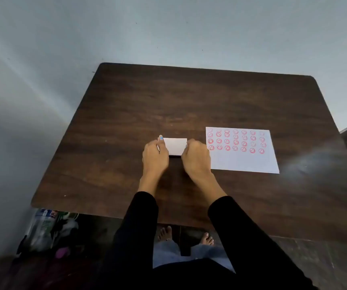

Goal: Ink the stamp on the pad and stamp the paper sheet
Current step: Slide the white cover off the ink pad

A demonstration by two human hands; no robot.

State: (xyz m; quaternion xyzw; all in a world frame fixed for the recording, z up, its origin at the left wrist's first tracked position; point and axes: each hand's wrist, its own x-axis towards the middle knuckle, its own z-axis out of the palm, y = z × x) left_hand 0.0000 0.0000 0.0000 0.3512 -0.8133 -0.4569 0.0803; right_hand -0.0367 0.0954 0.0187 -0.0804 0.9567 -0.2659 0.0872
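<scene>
A small white rectangular box, seemingly the ink pad case [174,145], lies on the dark wooden table [189,101] near its middle. My left hand [155,156] grips its left end, thumb on top. My right hand [195,158] closes on its right end. Whether its lid is lifted I cannot tell. To the right lies the white paper sheet [243,158], its upper half covered with rows of several red smiley-face stamp marks. No stamp is visible; it may be hidden under a hand.
The table stands against a pale wall. A clear bag of clutter [49,231] sits on the floor under the table's left front corner. My bare feet [186,236] show below the front edge.
</scene>
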